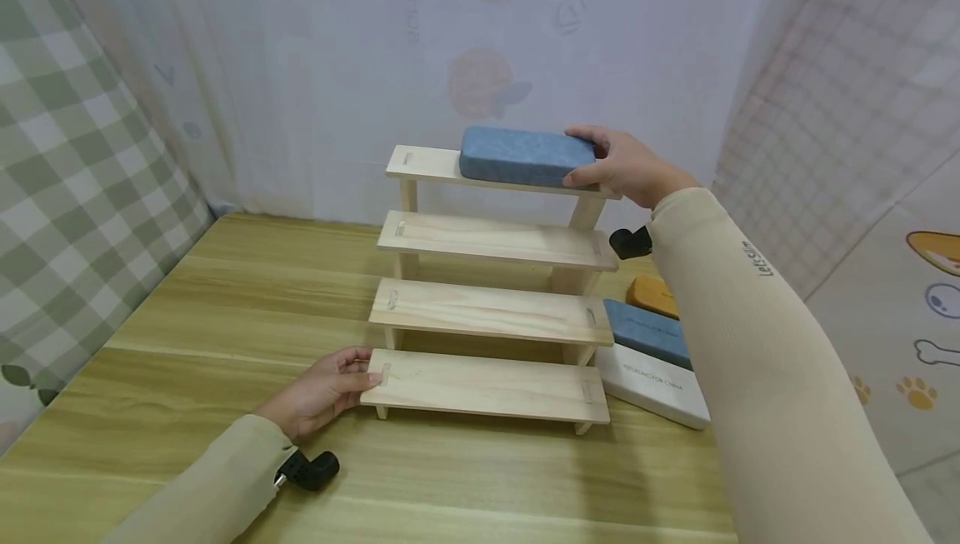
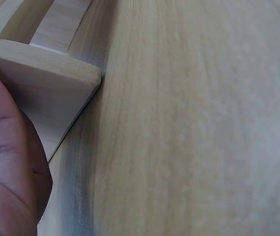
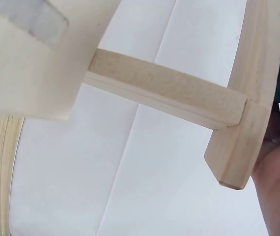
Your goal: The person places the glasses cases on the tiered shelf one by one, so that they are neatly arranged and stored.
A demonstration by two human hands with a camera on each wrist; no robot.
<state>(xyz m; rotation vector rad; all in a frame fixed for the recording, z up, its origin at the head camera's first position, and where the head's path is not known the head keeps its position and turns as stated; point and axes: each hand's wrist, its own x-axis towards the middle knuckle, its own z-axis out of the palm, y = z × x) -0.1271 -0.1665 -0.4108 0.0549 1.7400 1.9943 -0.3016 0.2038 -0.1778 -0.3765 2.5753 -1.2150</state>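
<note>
1. Grips round-edged blue case [image 1: 521,155] with right hand [image 1: 621,164], upper centre, on top tier [image 1: 427,164] of grained wooden rack [image 1: 491,306].
2. Pinches flat end of bottom plank [image 1: 487,386] with left hand [image 1: 321,390], lower centre-left.
3. Reads "Let's Slim" on cream sleeve [image 1: 765,344], right; shows illegible lettering on white case [image 1: 648,386], lower right.

The left arm [image 1: 195,498], in a cream sleeve [image 1: 236,461], reaches in from the lower left; its wrist [image 1: 279,415] is low and the left hand [image 1: 318,394] pinches, thumb [image 1: 363,381] pointing right. The right arm [image 1: 795,377], sleeved alike, stretches up and forward from the lower right. The right hand [image 1: 626,165] is raised well above the left, gripping with thumb [image 1: 581,177] and fingers [image 1: 588,132] set apart, pointing left. Both hands are bare.
</note>
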